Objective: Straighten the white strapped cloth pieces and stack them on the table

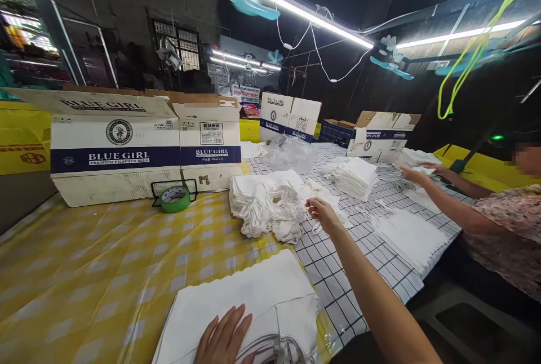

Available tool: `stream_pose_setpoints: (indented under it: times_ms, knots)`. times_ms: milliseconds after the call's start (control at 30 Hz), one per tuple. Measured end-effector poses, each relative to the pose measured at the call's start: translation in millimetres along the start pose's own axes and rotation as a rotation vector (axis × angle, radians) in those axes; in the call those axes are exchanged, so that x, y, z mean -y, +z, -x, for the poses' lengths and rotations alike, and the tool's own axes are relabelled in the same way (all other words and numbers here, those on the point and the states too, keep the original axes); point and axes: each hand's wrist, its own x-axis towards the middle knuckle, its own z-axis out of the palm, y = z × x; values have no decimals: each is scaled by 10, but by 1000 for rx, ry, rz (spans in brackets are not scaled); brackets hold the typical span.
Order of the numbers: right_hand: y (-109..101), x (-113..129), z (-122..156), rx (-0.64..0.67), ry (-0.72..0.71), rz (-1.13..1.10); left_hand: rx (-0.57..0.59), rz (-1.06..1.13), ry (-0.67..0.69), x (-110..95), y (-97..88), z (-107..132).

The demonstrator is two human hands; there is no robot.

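Note:
My left hand [224,337] lies flat and open on a white cloth bag [249,302] at the near edge of the table. My right hand [323,213] reaches out to a tangled pile of white cloth bags with straps [270,209]; its fingers pinch at a white strap on the pile's right side. A folded stack of the same bags [253,186] sits behind the tangle.
A large Blue Girl carton [127,150] stands at the left with a green tape roll [175,199] in front. More cartons [289,116] and a clear plastic bag [289,152] are farther back. Another person [486,212] at the right handles white stacks [353,175].

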Motion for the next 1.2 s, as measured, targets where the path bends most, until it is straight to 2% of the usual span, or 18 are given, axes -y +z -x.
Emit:
stream_pose_setpoints:
  times_ms: [267,400,500,567,733,800,833,933,1000,1067,1133,1200]
  knots:
    - [-56,-50,85,-28,16,93,37,45,-22,-24,-62,-17]
    - [-80,-87,196,-81,6,189,137,137,-95,-82,-152,-39]
    - [-17,-153,431,-97,13,280,216,190,-154,-156,-240,-81]
    - [84,-207,698,0,-13,399,253,194,-178,-211,-287,-106]
    - [368,-351,1523,412,-228,737,292,203,-224,-342,-399,-68]
    - [410,-427,1745,487,-278,812,307,245,-226,-359,-482,-9]
    - [408,-468,1808,479,-290,846,314,281,-228,-346,-536,23]
    - [333,-593,1812,296,-256,935,285,396,-335,-183,-707,101]
    - [277,-663,1707,144,-202,987,214,402,-526,38,-777,121]
    - [261,-720,1575,59,-155,1027,181,336,-747,319,-772,119]
    - [300,-767,1454,29,-123,1053,247,276,-930,603,-689,110]
    - [376,-808,1363,19,-111,1067,372,283,-1060,834,-562,101]
